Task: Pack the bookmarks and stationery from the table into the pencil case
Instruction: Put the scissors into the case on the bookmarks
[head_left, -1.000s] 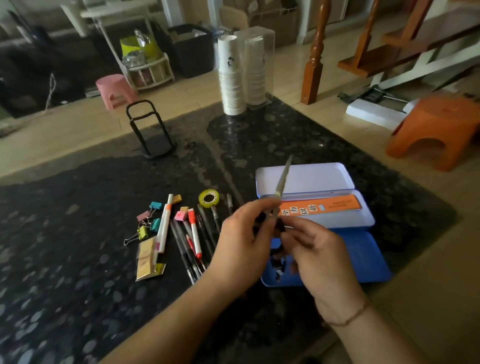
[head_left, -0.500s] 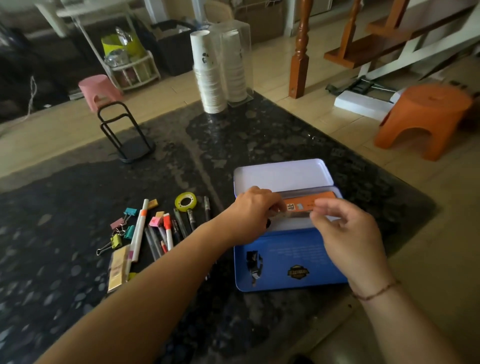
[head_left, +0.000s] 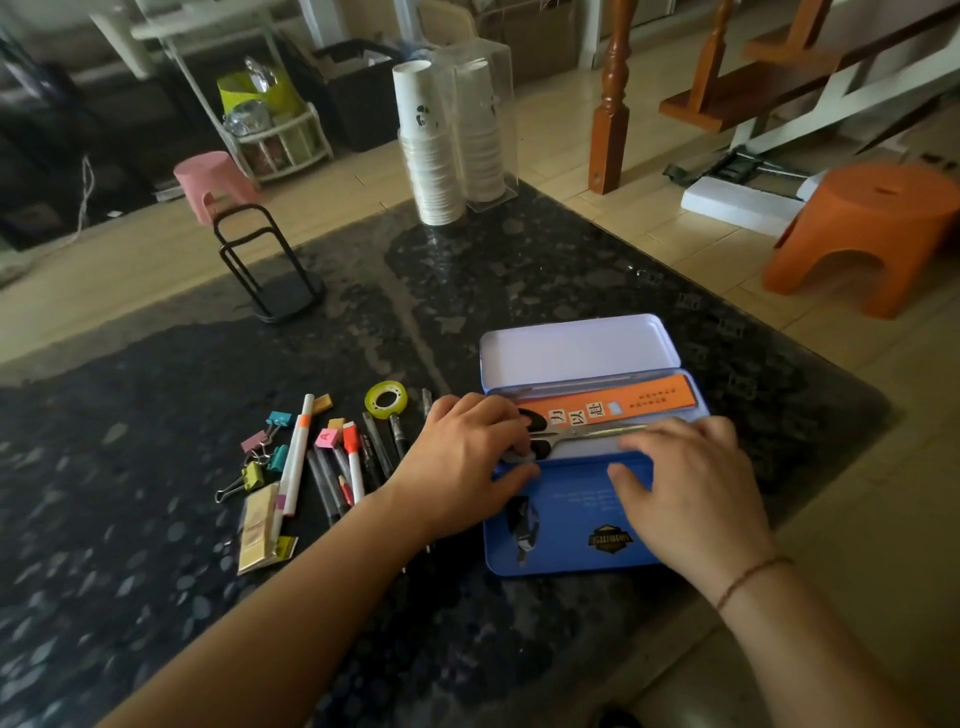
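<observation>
Change: scissors, held up in both hands a second ago, now lie in the pencil case tray beside the orange bookmark.
Left hand: fingers curled at the scissor handles.
Right hand: fingers spread flat over the blades.
Remaining: pens and binder clips lie left of the case, unpacked.

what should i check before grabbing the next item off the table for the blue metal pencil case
1. Blue metal pencil case open, lid back: ok.
2. Silver scissors with black handles lying inside the tray: ok.
3. Orange paper bookmark in the tray behind the scissors: ok.
4. Left hand free: not ok, fingers on the scissor handles.
5. Right hand free: not ok, resting on the case.
6. Pens and markers on the dark stone table unpacked: ok, within view.
</observation>
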